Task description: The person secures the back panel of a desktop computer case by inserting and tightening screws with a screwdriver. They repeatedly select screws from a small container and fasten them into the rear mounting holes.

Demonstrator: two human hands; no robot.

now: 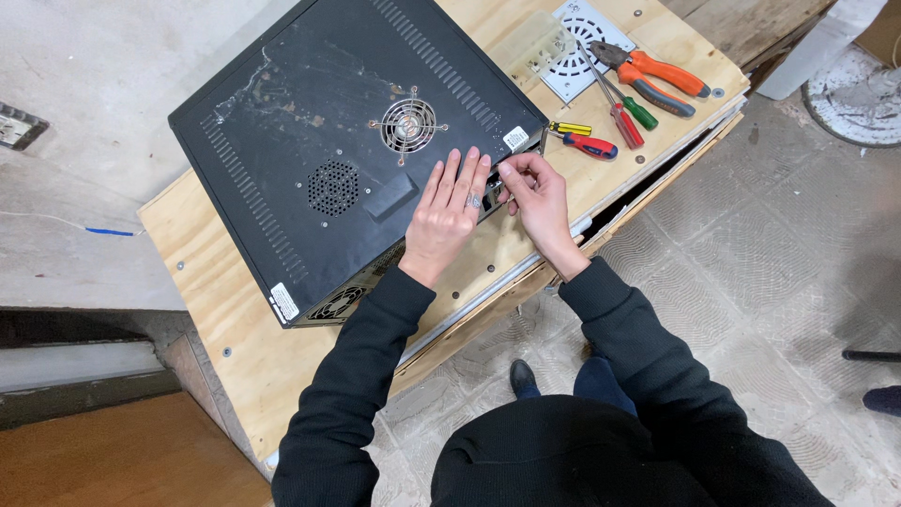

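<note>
A large black metal case [319,141] with vent slots, a round fan grille and a mesh vent lies flat on a plywood table [206,282]. My left hand [449,214] rests flat on the case's near right corner, fingers spread, a ring on one finger. Close beside it, my right hand [533,192] pinches something small at the case's front edge with its fingertips. What it pinches is too small to make out.
Two screwdrivers [587,143] with red handles, a green-handled one [638,111] and orange-handled pliers [657,77] lie at the table's far right, next to a white vented plate [584,56] and a clear plastic box [540,39]. Tiled floor lies to the right; a round white base [859,94] stands there.
</note>
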